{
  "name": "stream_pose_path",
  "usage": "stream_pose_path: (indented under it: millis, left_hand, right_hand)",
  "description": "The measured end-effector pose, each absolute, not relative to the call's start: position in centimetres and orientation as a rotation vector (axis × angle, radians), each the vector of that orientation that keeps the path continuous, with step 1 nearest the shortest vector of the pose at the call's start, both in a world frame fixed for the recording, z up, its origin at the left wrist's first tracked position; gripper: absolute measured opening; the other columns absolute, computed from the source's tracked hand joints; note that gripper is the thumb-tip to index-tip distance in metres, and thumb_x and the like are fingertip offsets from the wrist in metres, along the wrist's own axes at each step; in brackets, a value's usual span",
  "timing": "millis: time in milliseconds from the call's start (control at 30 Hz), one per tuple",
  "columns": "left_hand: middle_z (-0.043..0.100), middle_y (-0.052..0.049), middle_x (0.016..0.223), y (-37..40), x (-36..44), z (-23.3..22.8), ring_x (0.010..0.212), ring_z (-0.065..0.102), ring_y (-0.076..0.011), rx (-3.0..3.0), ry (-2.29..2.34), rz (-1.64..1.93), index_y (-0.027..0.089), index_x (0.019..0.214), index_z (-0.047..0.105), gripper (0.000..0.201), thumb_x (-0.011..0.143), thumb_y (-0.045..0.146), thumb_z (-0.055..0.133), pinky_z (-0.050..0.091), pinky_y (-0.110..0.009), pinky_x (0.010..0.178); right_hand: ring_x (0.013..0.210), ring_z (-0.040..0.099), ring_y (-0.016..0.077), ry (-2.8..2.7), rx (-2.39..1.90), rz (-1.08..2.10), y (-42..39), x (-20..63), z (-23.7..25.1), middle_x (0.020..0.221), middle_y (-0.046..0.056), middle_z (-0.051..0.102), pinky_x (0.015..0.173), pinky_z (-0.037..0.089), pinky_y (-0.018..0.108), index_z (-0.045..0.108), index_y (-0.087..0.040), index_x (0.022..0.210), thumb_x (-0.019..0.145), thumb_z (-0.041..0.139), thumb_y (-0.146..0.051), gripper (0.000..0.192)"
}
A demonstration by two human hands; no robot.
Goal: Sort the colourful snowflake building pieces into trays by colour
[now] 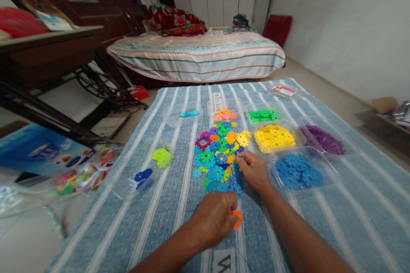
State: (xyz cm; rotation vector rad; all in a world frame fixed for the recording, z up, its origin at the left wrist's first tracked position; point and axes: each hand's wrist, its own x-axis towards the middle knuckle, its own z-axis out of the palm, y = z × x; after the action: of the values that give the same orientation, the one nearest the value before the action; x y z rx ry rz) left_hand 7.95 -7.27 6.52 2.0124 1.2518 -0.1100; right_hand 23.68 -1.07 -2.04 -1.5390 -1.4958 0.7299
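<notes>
Table [173,226] draped in blue-and-white striped cloth [352,213], with a pile of mixed discs [215,160] heaped near its middle. The discs overlap loosely, so a careless push could make the pile slide and scatter. To the right of the pile, a clear tub [332,174] of blue discs [297,170] sits just beside the right forearm [290,222]; a sideways sweep of that arm might knock it. At the pile's right edge is the right hand [255,171], its grip drawn nearly together; whether anything is caught between the fingertips cannot be told. On the near side of the pile, the left hand [213,215] has its grip closed, pinching one orange disc [238,220]. Held by only one side, that disc could slip free if the pinch loosens. The pile is a bright jumble of light and dark blue, green, yellow, orange and purple, its pieces flat and round with notched, flower-like rims. The orange disc, vivid and notched likewise, is partly hidden by the fingers.
</notes>
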Motion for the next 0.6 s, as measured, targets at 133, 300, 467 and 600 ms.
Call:
stream_pose_path:
  millis: [133,300,467,600]
  left_hand:
    - [0.058,0.004,0.061,-6.1,7.4,5.9,0.056,0.051,-0.0096,1.767,1.248,0.050,0.016,0.068,0.055,0.004,0.065,0.016,0.052,0.032,-0.019,0.049]
    - [0.052,0.006,0.048,-1.6,7.1,6.7,0.046,0.049,-0.0081,1.587,1.321,0.370,0.015,0.066,0.055,0.005,0.064,0.019,0.057,0.034,-0.018,0.045]
    - [0.058,0.003,0.055,6.2,7.8,11.0,0.047,0.053,-0.0067,1.331,1.429,0.899,0.014,0.075,0.056,0.013,0.065,0.018,0.063,0.037,-0.016,0.044]
    - [0.065,-0.004,0.068,9.6,8.4,12.4,0.053,0.059,-0.0085,1.194,1.499,0.953,0.013,0.079,0.055,0.015,0.069,0.022,0.062,0.040,-0.016,0.046]
  right_hand:
    - [0.050,0.051,0.0123,-1.485,-1.516,0.735,-1.2,23.6,-2.0,0.053,-0.004,0.055,0.051,0.037,0.022,0.064,-0.021,0.076,0.079,0.050,-0.037,0.021]
    - [0.048,0.049,0.0120,-1.455,-1.499,0.800,-1.2,23.4,-2.3,0.050,-0.004,0.053,0.048,0.035,0.022,0.063,-0.020,0.076,0.080,0.050,-0.039,0.023]
    - [0.049,0.049,0.0124,-1.461,-1.499,0.830,-1.2,23.3,-2.6,0.051,-0.005,0.051,0.049,0.035,0.023,0.063,-0.020,0.078,0.081,0.049,-0.040,0.024]
    - [0.050,0.049,0.0125,-1.451,-1.490,0.825,-1.3,23.3,-2.5,0.052,-0.004,0.051,0.051,0.036,0.023,0.062,-0.020,0.077,0.080,0.049,-0.040,0.024]
